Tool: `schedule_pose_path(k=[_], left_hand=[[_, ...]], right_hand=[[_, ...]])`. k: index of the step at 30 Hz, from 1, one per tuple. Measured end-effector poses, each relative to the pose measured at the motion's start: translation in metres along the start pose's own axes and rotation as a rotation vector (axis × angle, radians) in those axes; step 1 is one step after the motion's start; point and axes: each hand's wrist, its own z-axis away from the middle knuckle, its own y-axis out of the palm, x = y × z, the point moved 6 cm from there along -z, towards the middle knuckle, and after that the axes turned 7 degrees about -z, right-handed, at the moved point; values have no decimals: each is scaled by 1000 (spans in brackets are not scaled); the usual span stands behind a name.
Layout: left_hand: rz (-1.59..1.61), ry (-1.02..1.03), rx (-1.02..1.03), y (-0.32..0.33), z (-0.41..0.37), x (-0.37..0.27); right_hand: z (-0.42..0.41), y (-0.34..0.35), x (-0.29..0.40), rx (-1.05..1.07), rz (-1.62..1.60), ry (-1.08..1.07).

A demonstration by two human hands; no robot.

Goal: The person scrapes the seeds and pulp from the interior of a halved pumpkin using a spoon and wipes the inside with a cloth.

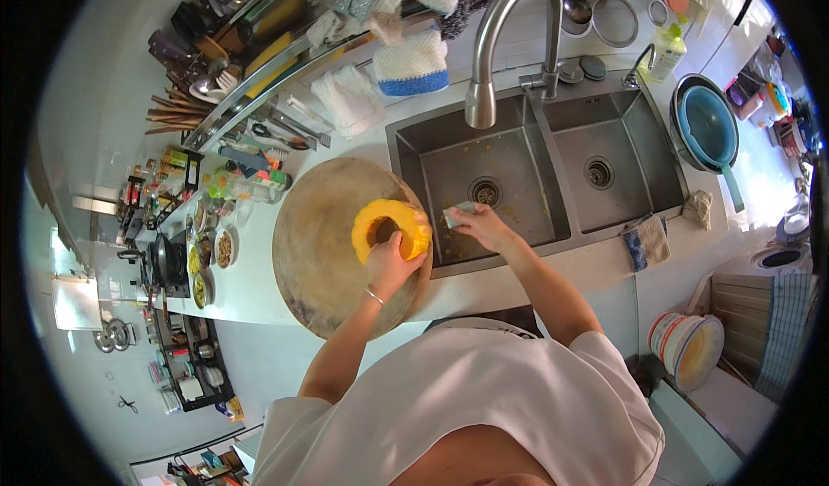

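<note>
My left hand (392, 262) grips a hollow ring of yellow pumpkin (366, 217), its thumb at the central hole. The ring has a scalloped edge and is over the right side of a round wooden chopping board (324, 227); whether it rests on the wood I cannot tell. Between the fingers of my right hand (484, 227) is a small flat pale grey-green object (458, 214), too small to identify. That hand is above the left basin of a steel double sink (518, 207). Small yellow scraps dot the basin floor around the drain (484, 191).
A tall steel faucet (482, 97) arches over the left basin. Bowls of food (225, 247) and bottles (262, 188) stand left of the board. At the sink's right are nested basins with a blue strainer (709, 123) and a cloth (646, 243) over the front edge.
</note>
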Motion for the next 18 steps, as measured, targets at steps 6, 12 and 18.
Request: schedule_pose_path(k=[6,12,18], left_hand=[[-84,-45,51,2,-5,-7],[-78,-90,45,3,-6,-11],[-155,-105,1,-2,-5,-15]], right_hand=[[14,58,4,147,25,-39],[8,59,0,90,250,-92],[-9,7,-43,-132,-14,27]])
